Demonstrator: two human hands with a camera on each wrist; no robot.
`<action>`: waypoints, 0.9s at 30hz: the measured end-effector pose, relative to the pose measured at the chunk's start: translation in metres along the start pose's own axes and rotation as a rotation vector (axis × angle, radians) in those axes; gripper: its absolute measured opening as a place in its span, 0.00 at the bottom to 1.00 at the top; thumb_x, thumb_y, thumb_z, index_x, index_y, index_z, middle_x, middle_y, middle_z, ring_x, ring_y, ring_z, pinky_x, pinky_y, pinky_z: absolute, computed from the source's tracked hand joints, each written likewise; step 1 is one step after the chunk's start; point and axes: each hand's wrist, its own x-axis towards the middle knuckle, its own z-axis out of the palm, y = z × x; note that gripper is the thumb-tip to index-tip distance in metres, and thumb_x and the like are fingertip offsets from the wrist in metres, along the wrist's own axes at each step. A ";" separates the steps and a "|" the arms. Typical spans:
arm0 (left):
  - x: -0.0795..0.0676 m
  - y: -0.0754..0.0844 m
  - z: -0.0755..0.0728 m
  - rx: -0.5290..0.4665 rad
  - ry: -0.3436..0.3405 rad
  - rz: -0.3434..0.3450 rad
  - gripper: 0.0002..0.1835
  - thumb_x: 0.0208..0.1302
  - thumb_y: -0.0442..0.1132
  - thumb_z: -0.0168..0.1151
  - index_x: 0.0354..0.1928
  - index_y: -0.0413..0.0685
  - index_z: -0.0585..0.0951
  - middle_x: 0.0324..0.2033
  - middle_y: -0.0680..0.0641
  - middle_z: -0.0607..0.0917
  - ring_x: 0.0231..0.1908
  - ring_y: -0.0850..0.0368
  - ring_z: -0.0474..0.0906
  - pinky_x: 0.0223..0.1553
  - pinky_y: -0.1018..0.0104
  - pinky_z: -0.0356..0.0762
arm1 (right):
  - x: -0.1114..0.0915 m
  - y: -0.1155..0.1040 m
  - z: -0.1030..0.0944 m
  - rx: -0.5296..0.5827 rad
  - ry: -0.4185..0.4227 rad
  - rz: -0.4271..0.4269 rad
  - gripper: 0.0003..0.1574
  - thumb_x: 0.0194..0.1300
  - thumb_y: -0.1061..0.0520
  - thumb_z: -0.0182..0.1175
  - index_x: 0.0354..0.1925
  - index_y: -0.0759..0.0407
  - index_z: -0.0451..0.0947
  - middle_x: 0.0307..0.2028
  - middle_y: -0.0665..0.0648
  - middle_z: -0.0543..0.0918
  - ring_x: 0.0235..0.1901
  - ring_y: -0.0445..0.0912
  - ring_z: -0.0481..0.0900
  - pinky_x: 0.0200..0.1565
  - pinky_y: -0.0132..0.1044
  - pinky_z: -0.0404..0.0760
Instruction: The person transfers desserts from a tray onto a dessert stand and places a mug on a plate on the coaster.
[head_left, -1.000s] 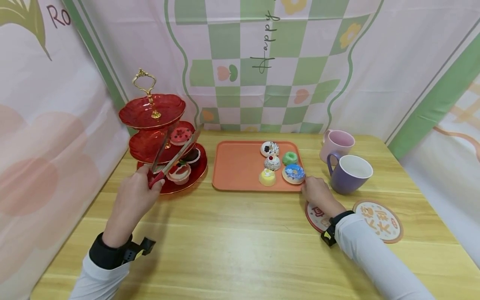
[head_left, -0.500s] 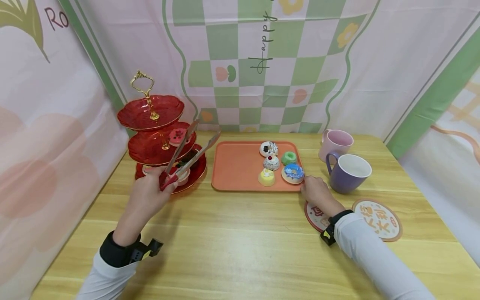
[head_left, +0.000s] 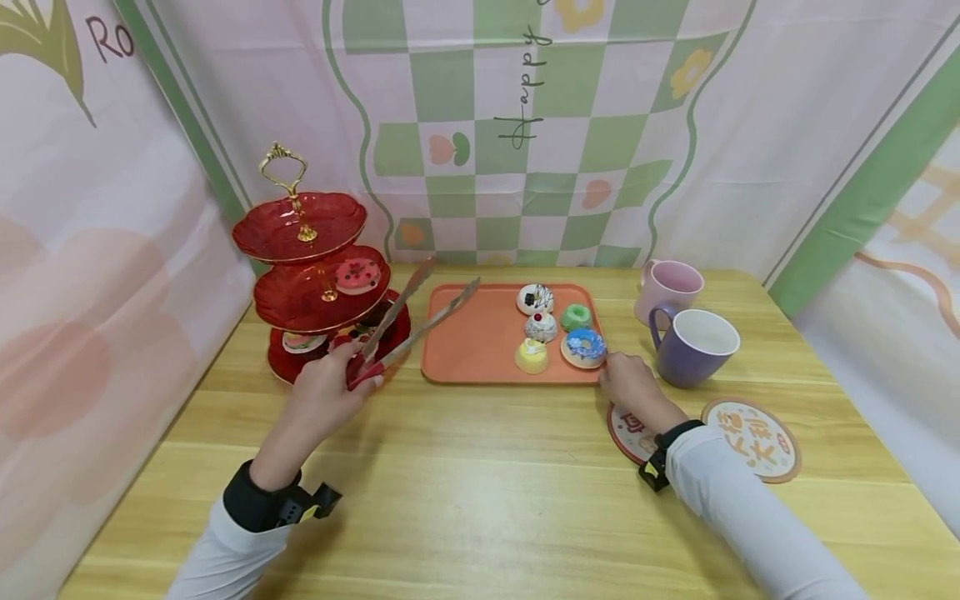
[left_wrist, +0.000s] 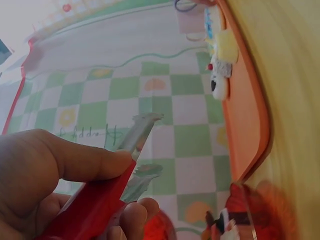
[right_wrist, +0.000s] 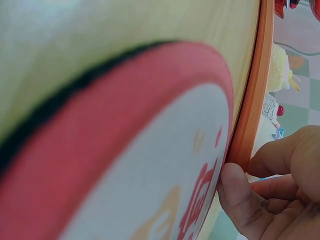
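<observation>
My left hand (head_left: 330, 390) grips the red handles of metal tongs (head_left: 429, 324), whose arms are spread with nothing between them. The tips reach over the left end of an orange tray (head_left: 468, 350). At the tray's front right corner, my right hand (head_left: 636, 385) pinches the rim between thumb and fingers. On the tray's right half sit a blue-iced donut (head_left: 583, 350), a green donut (head_left: 576, 317), a white donut with dark drizzle (head_left: 534, 302), a yellow cake (head_left: 532, 358) and a white cake with a cherry (head_left: 540, 328).
Left of the tray stands a red three-tier stand (head_left: 281, 298). A pink round pastry (head_left: 357, 276) lies on its middle tier, several pastries below. To the right are a pink mug (head_left: 667, 292), a purple mug (head_left: 690, 358) and two round coasters, one (head_left: 752, 440) beyond my right wrist.
My left hand has carried the tongs rightward, away from the stand and over the tray's left end, and their arms have spread wider. The right hand stays at the tray corner.
</observation>
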 end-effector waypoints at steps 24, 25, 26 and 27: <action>0.012 0.018 0.044 -0.081 -0.170 0.132 0.19 0.53 0.37 0.70 0.46 0.37 0.77 0.22 0.51 0.74 0.22 0.55 0.67 0.23 0.64 0.65 | 0.001 0.000 0.001 0.005 -0.004 -0.001 0.10 0.63 0.65 0.50 0.31 0.72 0.75 0.18 0.57 0.68 0.17 0.48 0.70 0.19 0.35 0.66; 0.013 0.019 0.046 -0.085 -0.178 0.129 0.19 0.53 0.38 0.70 0.46 0.38 0.77 0.22 0.51 0.74 0.22 0.55 0.67 0.23 0.64 0.65 | 0.000 -0.001 0.000 0.005 -0.005 0.002 0.10 0.63 0.65 0.50 0.31 0.72 0.75 0.18 0.57 0.68 0.17 0.48 0.70 0.19 0.35 0.66; 0.013 0.020 0.048 -0.086 -0.184 0.127 0.19 0.53 0.38 0.70 0.46 0.38 0.77 0.22 0.51 0.73 0.22 0.55 0.67 0.23 0.64 0.64 | 0.000 -0.001 0.000 0.005 -0.007 0.006 0.10 0.63 0.65 0.50 0.31 0.73 0.75 0.18 0.57 0.68 0.17 0.48 0.71 0.19 0.35 0.66; 0.013 0.021 0.050 -0.090 -0.191 0.125 0.19 0.53 0.38 0.70 0.45 0.39 0.78 0.22 0.51 0.73 0.22 0.55 0.67 0.23 0.64 0.64 | -0.001 -0.001 -0.001 0.004 -0.007 0.009 0.10 0.63 0.65 0.50 0.32 0.73 0.75 0.18 0.57 0.68 0.17 0.48 0.71 0.19 0.35 0.66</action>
